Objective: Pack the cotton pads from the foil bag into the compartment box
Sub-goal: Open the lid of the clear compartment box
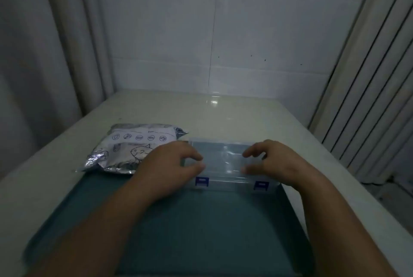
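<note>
It looks like a room in a home: shiny white wall tiles [268,31], a smooth pale stone counter [223,115], a long grey curtain [44,42].

Foil bag [130,143] just L of box [224,157]

Closed clear compartment box [225,160] lies just beside the silver foil bag [125,149].
</note>
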`<act>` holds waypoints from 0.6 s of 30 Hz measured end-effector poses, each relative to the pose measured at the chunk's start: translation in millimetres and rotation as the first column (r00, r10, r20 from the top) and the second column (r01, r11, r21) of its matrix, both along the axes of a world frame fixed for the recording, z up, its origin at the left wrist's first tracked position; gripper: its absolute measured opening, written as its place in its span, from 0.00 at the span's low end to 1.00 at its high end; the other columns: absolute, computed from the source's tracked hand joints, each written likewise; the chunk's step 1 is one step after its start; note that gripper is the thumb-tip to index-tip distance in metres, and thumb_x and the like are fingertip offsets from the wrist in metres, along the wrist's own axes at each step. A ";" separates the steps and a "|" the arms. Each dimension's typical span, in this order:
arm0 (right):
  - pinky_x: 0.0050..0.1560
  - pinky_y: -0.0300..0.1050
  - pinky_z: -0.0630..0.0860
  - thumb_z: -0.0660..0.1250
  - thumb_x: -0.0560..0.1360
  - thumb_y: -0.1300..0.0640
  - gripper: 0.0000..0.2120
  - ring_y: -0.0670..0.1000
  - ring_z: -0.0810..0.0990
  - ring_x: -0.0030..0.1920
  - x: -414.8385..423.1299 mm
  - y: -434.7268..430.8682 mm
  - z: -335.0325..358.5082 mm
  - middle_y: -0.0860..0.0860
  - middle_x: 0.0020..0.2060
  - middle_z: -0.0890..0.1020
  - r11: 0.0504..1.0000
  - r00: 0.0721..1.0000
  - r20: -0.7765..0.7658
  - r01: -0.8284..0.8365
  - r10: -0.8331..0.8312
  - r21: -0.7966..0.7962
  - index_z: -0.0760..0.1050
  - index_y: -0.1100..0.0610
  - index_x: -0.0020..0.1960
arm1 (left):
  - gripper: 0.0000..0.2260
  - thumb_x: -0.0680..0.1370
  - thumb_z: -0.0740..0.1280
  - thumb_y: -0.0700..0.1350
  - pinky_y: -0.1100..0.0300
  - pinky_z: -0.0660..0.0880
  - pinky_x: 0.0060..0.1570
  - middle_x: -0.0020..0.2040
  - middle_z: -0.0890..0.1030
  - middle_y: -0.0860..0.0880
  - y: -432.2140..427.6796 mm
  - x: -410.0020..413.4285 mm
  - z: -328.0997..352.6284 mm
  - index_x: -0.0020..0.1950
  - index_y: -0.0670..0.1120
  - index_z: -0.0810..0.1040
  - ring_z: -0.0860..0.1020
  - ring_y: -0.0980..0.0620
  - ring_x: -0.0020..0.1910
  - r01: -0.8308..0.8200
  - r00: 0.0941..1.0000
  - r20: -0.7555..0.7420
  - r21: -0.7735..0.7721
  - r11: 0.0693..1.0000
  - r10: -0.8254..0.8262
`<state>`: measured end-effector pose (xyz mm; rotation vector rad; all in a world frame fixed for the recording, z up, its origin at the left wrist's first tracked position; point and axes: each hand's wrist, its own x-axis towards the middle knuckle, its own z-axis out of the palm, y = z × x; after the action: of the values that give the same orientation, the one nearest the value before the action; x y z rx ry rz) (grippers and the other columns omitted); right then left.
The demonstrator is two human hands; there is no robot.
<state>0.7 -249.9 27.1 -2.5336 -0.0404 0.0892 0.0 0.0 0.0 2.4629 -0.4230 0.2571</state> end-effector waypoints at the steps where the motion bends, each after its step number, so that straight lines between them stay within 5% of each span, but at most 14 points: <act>1: 0.53 0.42 0.69 0.76 0.67 0.46 0.22 0.46 0.74 0.55 -1.4 -1.3 1.9 0.45 0.59 0.74 0.999 1.000 -0.022 -0.013 0.012 -0.030 0.78 0.44 0.59 | 0.13 0.72 0.67 0.61 0.60 0.72 0.55 0.58 0.79 0.62 -0.7 0.8 -0.8 0.54 0.59 0.81 0.75 0.62 0.54 -0.002 1.000 -0.023 0.029 1.000 0.002; 4: 0.57 0.41 0.67 0.76 0.68 0.48 0.26 0.49 0.69 0.66 -4.6 -3.3 2.3 0.44 0.68 0.69 0.993 0.995 -0.059 -0.082 0.077 -0.087 0.74 0.41 0.64 | 0.16 0.71 0.67 0.65 0.61 0.71 0.56 0.62 0.78 0.63 0.0 0.3 -2.4 0.56 0.61 0.80 0.75 0.62 0.58 -0.010 0.997 -0.080 0.105 0.994 0.018; 9: 0.62 0.40 0.65 0.75 0.69 0.49 0.24 0.48 0.70 0.65 -2.7 0.7 -2.2 0.43 0.69 0.70 0.995 0.997 0.002 -0.082 0.082 -0.059 0.75 0.43 0.64 | 0.19 0.72 0.67 0.64 0.60 0.69 0.60 0.68 0.73 0.63 -2.2 0.6 -0.2 0.61 0.62 0.78 0.73 0.58 0.64 -0.017 0.997 -0.069 0.229 0.973 0.034; 18: 0.66 0.40 0.60 0.72 0.73 0.58 0.21 0.46 0.67 0.69 -1.3 -4.7 1.8 0.39 0.71 0.68 0.987 0.990 -0.032 -0.136 0.134 -0.083 0.76 0.44 0.64 | 0.11 0.75 0.68 0.56 0.64 0.67 0.60 0.66 0.75 0.64 2.1 4.0 1.0 0.57 0.61 0.81 0.75 0.61 0.61 -0.057 0.986 -0.144 0.141 0.988 0.077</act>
<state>-0.6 -254.6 28.8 -2.6122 -0.2019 0.1818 4.0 2.1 1.0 2.6119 -0.3021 0.0717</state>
